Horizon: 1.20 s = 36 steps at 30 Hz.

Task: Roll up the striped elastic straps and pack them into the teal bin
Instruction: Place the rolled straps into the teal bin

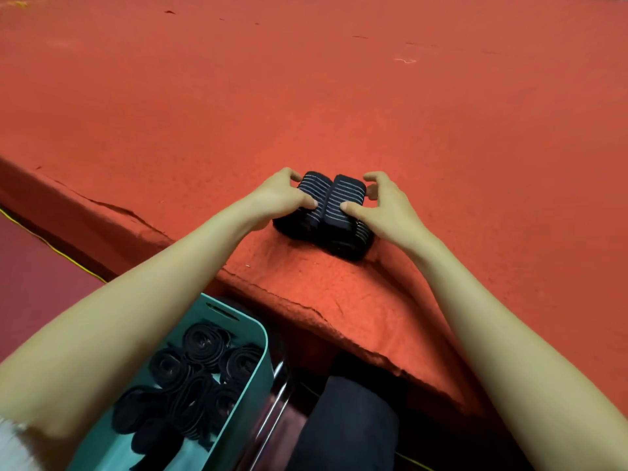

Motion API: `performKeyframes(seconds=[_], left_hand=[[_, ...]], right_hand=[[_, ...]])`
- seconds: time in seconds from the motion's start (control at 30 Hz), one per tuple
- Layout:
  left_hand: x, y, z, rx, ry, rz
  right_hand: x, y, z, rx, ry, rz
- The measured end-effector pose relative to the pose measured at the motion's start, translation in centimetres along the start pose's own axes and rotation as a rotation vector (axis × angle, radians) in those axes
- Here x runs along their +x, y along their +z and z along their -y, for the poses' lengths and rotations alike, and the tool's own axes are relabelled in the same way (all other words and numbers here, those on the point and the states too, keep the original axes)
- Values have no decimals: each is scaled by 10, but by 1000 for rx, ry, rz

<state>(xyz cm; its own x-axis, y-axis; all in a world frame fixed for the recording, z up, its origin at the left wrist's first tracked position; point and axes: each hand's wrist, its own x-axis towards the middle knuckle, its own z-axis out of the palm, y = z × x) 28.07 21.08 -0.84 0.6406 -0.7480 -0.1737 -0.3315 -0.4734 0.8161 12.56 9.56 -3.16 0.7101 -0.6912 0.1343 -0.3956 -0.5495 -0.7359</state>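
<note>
Two rolls of black elastic strap with thin white stripes lie side by side near the front edge of the red table. My left hand [283, 195] grips the left roll [311, 192], thumb on top and fingers curled round its far end. My right hand [382, 205] grips the right roll [345, 198] the same way. More black rolled strap shows under them, against the table. The teal bin [256, 389] stands below the table at lower left and holds several rolled black straps [200, 368].
The red cloth-covered table [339, 96] stretches far ahead and to both sides; its front edge [306, 311] runs diagonally from left to lower right. A metal chair frame [275, 399] sits beside the bin. My dark trouser leg [346, 426] is at the bottom.
</note>
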Motion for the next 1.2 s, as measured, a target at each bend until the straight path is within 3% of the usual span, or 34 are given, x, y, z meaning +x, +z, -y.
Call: performKeyframes(seconds=[0.23, 0.5, 0.67, 0.83, 1.0, 1.2], left_hand=[[-40, -8, -5, -111, 135, 42], [-129, -25, 28, 23, 392, -72], [-181, -40, 81, 198, 461, -131], [-218, -58, 140, 278, 375, -105], [-251, -75, 192, 412, 241, -100], [-260, -88, 237, 473, 22, 99]], right_hand=[[-27, -4, 12, 288, -75, -53], [-80, -1, 45, 109, -353, 120], [-113, 24, 68, 22, -538, 321], [-137, 80, 87, -104, -611, 571], [-153, 136, 108, -215, -711, 685], [-171, 189, 123, -470, -765, 804]])
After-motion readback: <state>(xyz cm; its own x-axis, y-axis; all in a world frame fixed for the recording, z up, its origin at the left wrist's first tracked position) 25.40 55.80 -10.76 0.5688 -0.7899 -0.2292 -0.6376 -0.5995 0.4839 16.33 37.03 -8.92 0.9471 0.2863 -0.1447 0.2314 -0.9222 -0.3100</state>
